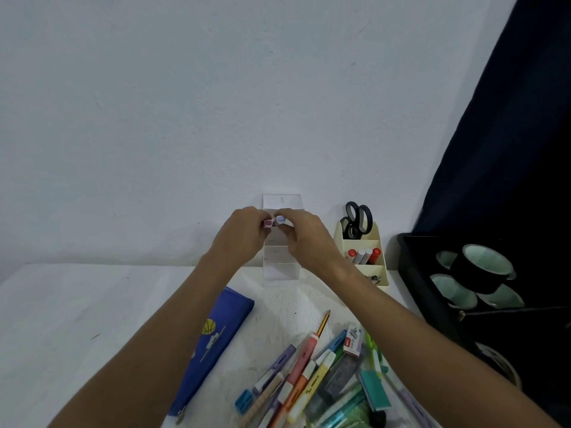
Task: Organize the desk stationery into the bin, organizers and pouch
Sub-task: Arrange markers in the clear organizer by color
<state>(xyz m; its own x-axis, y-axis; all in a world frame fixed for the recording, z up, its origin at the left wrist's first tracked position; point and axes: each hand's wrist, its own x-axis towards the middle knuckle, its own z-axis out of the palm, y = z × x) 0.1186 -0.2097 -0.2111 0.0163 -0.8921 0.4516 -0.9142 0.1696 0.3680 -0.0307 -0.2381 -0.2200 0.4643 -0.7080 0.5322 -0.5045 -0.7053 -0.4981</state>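
A clear tiered acrylic organizer (281,267) stands against the wall at the desk's back. Both my hands are raised at its top tier. My left hand (244,234) pinches a small item with a pink end (268,223), and my right hand (304,234) pinches one with a pale blue end (280,219); the two ends sit side by side. A blue pouch (213,344) with a basketball print lies under my left forearm. A heap of highlighters and pens (312,375) lies at the near edge with a pencil (324,322) and a staples box (353,340).
A cream organizer (377,239) to the right holds scissors (358,219), markers (364,256) and clips. A black bin (411,273) at far right holds tape rolls (485,267). A dark curtain (509,118) hangs behind it. White wall at the back.
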